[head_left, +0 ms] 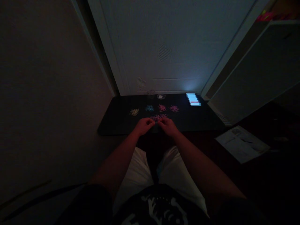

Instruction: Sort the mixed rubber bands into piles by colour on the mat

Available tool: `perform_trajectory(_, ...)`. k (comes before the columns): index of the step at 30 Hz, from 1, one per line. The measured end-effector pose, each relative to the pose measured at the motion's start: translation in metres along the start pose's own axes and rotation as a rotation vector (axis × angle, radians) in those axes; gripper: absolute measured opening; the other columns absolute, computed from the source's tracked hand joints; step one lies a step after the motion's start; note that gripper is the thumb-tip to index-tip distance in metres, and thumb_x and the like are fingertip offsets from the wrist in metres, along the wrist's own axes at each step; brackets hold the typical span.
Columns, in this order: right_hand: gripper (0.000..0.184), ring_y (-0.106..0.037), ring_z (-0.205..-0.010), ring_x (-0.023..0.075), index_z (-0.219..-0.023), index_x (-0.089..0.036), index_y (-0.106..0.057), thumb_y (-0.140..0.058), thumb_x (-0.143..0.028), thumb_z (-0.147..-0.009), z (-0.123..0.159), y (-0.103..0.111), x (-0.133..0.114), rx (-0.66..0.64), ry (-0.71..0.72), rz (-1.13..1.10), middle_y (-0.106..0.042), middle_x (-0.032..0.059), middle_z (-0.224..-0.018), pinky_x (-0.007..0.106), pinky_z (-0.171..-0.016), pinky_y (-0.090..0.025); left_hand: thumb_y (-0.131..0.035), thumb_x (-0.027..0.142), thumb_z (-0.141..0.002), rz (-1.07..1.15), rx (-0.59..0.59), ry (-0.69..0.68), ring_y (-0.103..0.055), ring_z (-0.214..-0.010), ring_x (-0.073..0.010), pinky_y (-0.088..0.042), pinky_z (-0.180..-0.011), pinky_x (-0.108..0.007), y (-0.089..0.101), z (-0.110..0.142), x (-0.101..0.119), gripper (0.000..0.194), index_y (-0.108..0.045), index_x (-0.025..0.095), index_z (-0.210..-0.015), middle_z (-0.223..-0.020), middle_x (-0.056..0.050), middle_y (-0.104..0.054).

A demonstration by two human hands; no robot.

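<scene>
Because the light is dim and the hands are small in the head view, fine detail at the fingertips is hard to make out. The left hand (144,125) and right hand (167,125) face each other at the near side of a pink-purple pile (159,117) of thin pieces, whose near part they partly hide. Both are curled, with thumb and fingers in a narrow posture; whether the tips meet or pinch a piece, I cannot tell.

Beyond that pile, a row of smaller heaps runs left to right: a yellowish heap (134,112), a blue heap (149,108), a pink heap (162,107) and a purplish heap (174,108). Single pieces cannot be counted. Behind them, a clear container (151,94) shows only in faint outline, and a small round dish (161,97) bears a pale item of unclear kind. A lit screen (193,99) is pixelated and unreadable.

All rest on a dark mat (199,120) with rounded near-left corner; its far edge lies near a pale door (145,37), and forearms interrupt its near edge. Room for sideways movement extends along the mat past both hands.
</scene>
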State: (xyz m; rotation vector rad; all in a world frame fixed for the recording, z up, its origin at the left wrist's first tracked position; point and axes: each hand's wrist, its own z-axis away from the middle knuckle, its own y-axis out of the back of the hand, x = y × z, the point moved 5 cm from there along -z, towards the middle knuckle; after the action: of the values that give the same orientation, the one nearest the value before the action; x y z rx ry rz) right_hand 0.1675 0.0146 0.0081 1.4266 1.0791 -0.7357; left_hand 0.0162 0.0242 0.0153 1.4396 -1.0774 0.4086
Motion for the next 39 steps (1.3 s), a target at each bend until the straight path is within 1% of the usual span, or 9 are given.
perform_trajectory(13,0.017,-0.045,-0.056,0.0100,-0.069,-0.017,-0.055,-0.052,-0.033,-0.073,-0.0009,-0.0003,0.0028,0.004,0.001,-0.022,-0.054,-0.0015,-0.062,0.022,-0.054,-0.035,-0.055,0.038,-0.075,0.005,0.021,0.003,-0.059,-0.070,-0.0140,-0.046,-0.066,-0.025,0.0024,0.0003,0.0004,0.027,-0.066,0.014,-0.080,-0.078,-0.004,-0.067)
perform_trajectory(20,0.017,-0.042,-0.053,0.0094,-0.068,-0.017,-0.052,-0.051,-0.033,-0.073,0.0000,0.0009,0.0050,0.010,-0.001,-0.073,-0.050,-0.0028,-0.059,0.022,-0.052,-0.034,-0.054,0.036,-0.075,0.015,0.058,0.010,-0.058,-0.067,-0.0139,-0.045,-0.064,-0.026,0.0054,0.0000,-0.0021,0.024,-0.064,0.014,-0.078,-0.075,-0.004,-0.066)
perform_trajectory(23,0.016,-0.041,-0.052,0.0093,-0.069,-0.017,-0.051,-0.051,-0.033,-0.072,0.0009,0.0007,0.0053,0.008,-0.011,-0.095,-0.050,-0.0030,-0.059,0.022,-0.052,-0.033,-0.053,0.028,-0.074,0.065,0.095,-0.008,-0.060,-0.070,-0.0137,-0.046,-0.066,-0.026,0.0079,0.0001,-0.0031,0.015,-0.059,0.014,-0.071,-0.078,-0.005,-0.067)
perform_trajectory(25,0.017,-0.042,-0.053,0.0095,-0.069,-0.017,-0.052,-0.050,-0.033,-0.073,0.0010,0.0003,0.0042,0.006,-0.002,-0.076,-0.050,-0.0028,-0.059,0.022,-0.053,-0.034,-0.054,0.019,-0.070,0.107,0.102,-0.021,-0.061,-0.073,-0.0138,-0.046,-0.067,-0.026,0.0083,0.0006,-0.0033,0.007,-0.054,0.015,-0.065,-0.082,-0.005,-0.068)
perform_trajectory(28,0.018,-0.043,-0.055,0.0100,-0.069,-0.017,-0.053,-0.050,-0.034,-0.073,0.0008,0.0001,0.0019,0.013,0.017,-0.032,-0.052,-0.0021,-0.061,0.023,-0.054,-0.035,-0.056,0.014,-0.065,0.120,0.102,-0.013,-0.062,-0.071,-0.0134,-0.047,-0.065,-0.025,0.0073,0.0008,-0.0047,0.006,-0.050,0.015,-0.061,-0.078,-0.004,-0.068)
perform_trajectory(30,0.019,-0.044,-0.055,0.0105,-0.069,-0.017,-0.054,-0.050,-0.035,-0.073,0.0004,-0.0002,0.0014,0.012,0.021,-0.009,-0.053,-0.0018,-0.062,0.023,-0.055,-0.035,-0.058,0.017,-0.065,0.112,0.105,0.000,-0.061,-0.067,-0.0125,-0.047,-0.063,-0.024,0.0062,0.0005,-0.0062,0.005,-0.053,0.015,-0.065,-0.073,-0.002,-0.066)
perform_trajectory(33,0.020,-0.045,-0.056,0.0108,-0.068,-0.017,-0.054,-0.051,-0.036,-0.073,-0.0005,-0.0006,0.0029,0.009,0.024,0.001,-0.053,-0.0016,-0.062,0.023,-0.055,-0.035,-0.061,0.026,-0.068,0.120,0.081,0.017,-0.059,-0.063,-0.0120,-0.047,-0.061,-0.024,0.0031,-0.0003,-0.0076,0.014,-0.059,0.015,-0.075,-0.072,-0.002,-0.066)
perform_trajectory(36,0.020,-0.045,-0.057,0.0107,-0.067,-0.017,-0.053,-0.051,-0.036,-0.073,-0.0017,-0.0010,0.0058,0.008,0.031,-0.004,-0.053,-0.0017,-0.062,0.023,-0.055,-0.035,-0.061,0.031,-0.070,0.126,0.045,0.027,-0.061,-0.070,-0.0135,-0.049,-0.066,-0.025,0.0009,0.0000,-0.0061,0.023,-0.064,0.015,-0.086,-0.079,-0.004,-0.068)
perform_trajectory(39,0.019,-0.045,-0.057,0.0106,-0.067,-0.017,-0.053,-0.051,-0.035,-0.073,-0.0025,-0.0021,0.0073,-0.006,0.041,-0.002,-0.052,-0.0019,-0.062,0.023,-0.055,-0.035,-0.060,0.033,-0.072,0.100,0.025,0.034,-0.063,-0.075,-0.0150,-0.050,-0.070,-0.027,0.0008,0.0014,-0.0032,0.027,-0.066,0.015,-0.092,-0.087,-0.006,-0.069)
